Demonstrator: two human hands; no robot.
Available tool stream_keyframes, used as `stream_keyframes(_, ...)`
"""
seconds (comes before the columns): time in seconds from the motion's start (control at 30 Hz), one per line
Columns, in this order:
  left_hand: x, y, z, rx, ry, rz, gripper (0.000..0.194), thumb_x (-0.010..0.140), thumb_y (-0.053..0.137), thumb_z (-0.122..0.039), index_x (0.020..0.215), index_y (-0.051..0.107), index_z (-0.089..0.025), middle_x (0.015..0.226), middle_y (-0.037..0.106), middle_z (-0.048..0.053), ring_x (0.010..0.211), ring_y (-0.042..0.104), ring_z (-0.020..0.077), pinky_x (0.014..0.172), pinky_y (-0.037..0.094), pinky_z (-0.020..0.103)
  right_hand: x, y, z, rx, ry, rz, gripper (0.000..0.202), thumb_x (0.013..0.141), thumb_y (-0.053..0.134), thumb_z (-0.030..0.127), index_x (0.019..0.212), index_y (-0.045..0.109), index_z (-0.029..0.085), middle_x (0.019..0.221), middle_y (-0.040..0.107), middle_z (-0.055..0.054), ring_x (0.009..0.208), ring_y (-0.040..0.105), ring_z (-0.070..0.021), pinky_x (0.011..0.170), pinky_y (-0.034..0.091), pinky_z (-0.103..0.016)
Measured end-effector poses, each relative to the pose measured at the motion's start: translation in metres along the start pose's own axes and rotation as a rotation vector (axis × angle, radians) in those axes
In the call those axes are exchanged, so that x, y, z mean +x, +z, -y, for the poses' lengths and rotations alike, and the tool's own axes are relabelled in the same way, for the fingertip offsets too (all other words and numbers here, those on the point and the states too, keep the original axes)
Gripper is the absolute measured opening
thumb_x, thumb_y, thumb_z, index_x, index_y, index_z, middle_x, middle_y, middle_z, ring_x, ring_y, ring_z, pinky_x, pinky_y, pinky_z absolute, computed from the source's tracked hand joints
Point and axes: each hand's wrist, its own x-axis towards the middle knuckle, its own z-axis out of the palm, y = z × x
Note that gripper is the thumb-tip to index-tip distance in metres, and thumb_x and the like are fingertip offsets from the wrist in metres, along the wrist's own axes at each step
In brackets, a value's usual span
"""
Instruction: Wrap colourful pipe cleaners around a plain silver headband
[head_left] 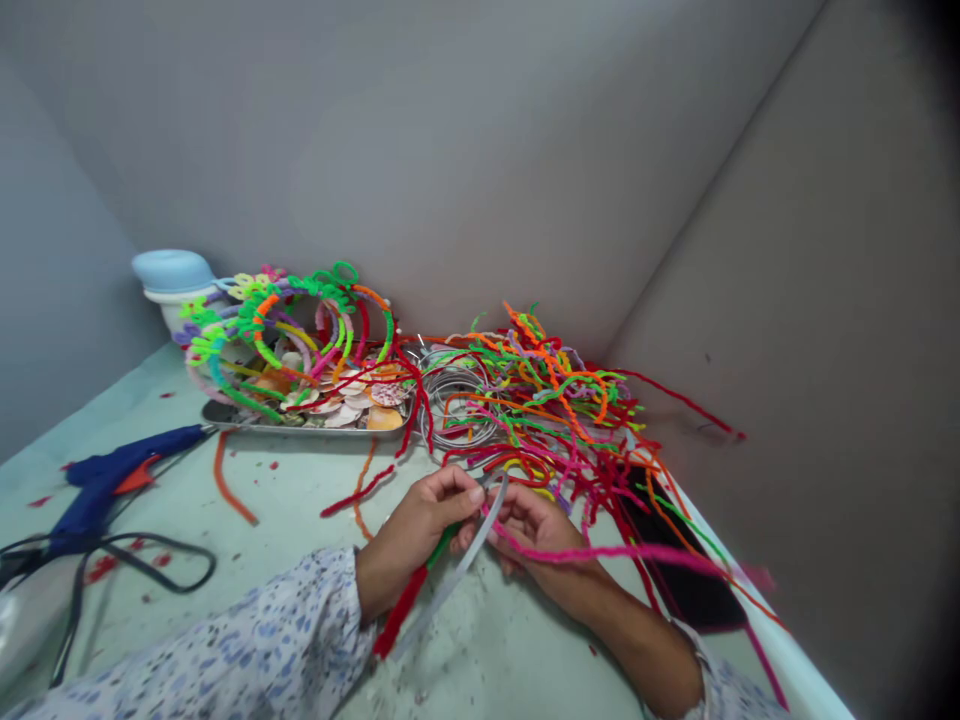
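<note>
Near the table's front, my left hand [427, 520] pinches a thin grey headband [474, 545]. One arm of the headband is wrapped in red and green fuzzy pipe cleaner [401, 615]; the other arm is bare. Close beside it, my right hand [536, 525] has its fingers closed around a pink pipe cleaner [600, 552] at the band. The pink length trails off to the right, its far end blurred. My fingertips partly hide where pink and band meet.
Loose pipe cleaners [555, 385] pile up behind my hands, partly over a dark phone-like slab [690, 565]. A metal tray [330, 431] holds shells and finished colourful headbands [262, 330]. A blue glue gun [112, 475] with a black cord lies left, before a blue-lidded bottle [174, 272].
</note>
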Motion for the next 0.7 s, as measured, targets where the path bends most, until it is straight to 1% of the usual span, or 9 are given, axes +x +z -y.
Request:
stream_keyframes(0.1,-0.0006,0.0008,-0.0011,0.021,0.008,0.017,0.027,0.076,0.067,-0.038,0.074,0.053,-0.016,0.045,0.052,-0.005,0.038,0.042,0.0044,0.041,0.030,0.015,-0.0007,0.0003,-0.0008,-0.007,-0.001,-0.009,0.035,0.072,0.071,0.039,0.093,0.056,0.017,0.067,0.057,0.004,0.043,0.045,-0.0034,0.041,0.035,-0.017)
stream_keyframes(0.2,-0.0016,0.0025,-0.0024,0.026,0.012,0.008,0.031,0.073,0.068,-0.043,0.074,0.053,-0.016,0.045,0.053,-0.005,0.038,0.043,0.0053,0.041,0.030,0.016,-0.0014,-0.0003,-0.0030,0.026,0.016,-0.017,0.040,0.067,0.075,0.039,0.095,0.054,0.018,0.070,0.056,0.004,0.047,0.048,-0.0055,0.043,0.039,-0.018)
stream_keyframes(0.27,-0.0017,0.0040,-0.0028,0.030,0.018,-0.003,0.032,0.071,0.069,-0.044,0.074,0.053,-0.016,0.045,0.054,-0.004,0.038,0.044,0.0059,0.041,0.031,0.016,-0.0019,-0.0004,-0.0037,0.033,0.013,0.003,0.042,0.066,0.077,0.036,0.098,0.054,0.019,0.073,0.057,0.003,0.053,0.052,-0.0078,0.046,0.042,-0.019)
stream_keyframes(0.33,-0.0013,0.0052,-0.0029,0.040,0.024,-0.019,0.032,0.071,0.069,-0.043,0.074,0.053,-0.016,0.045,0.054,-0.005,0.038,0.045,0.0063,0.041,0.031,0.017,-0.0024,-0.0004,-0.0034,0.015,-0.018,0.025,0.042,0.068,0.076,0.033,0.100,0.054,0.020,0.077,0.059,0.002,0.057,0.055,-0.0091,0.049,0.044,-0.020)
stream_keyframes(0.43,-0.0008,0.0065,-0.0029,0.049,0.031,-0.053,0.030,0.072,0.068,-0.041,0.072,0.052,-0.016,0.045,0.053,-0.005,0.039,0.045,0.0062,0.042,0.030,0.017,-0.0026,-0.0005,-0.0027,-0.036,-0.055,0.003,0.037,0.072,0.072,0.035,0.101,0.054,0.021,0.078,0.060,0.002,0.052,0.053,-0.0075,0.047,0.042,-0.020)
stream_keyframes(0.57,-0.0026,0.0077,-0.0020,0.049,0.018,-0.031,0.026,0.077,0.065,-0.039,0.074,0.052,-0.016,0.046,0.052,-0.005,0.040,0.044,0.0060,0.043,0.031,0.017,-0.0023,-0.0006,-0.0026,-0.100,-0.061,-0.053,0.029,0.079,0.064,0.040,0.097,0.056,0.019,0.069,0.059,0.003,0.045,0.050,-0.0065,0.042,0.037,-0.019)
stream_keyframes(0.7,-0.0047,0.0081,-0.0003,0.057,0.010,-0.019,0.023,0.080,0.062,-0.037,0.078,0.053,-0.016,0.050,0.055,-0.004,0.043,0.046,0.0062,0.046,0.034,0.017,-0.0014,-0.0013,-0.0039,-0.153,-0.011,-0.114,0.029,0.079,0.062,0.042,0.094,0.057,0.017,0.054,0.055,0.005,0.042,0.048,-0.0084,0.041,0.036,-0.020)
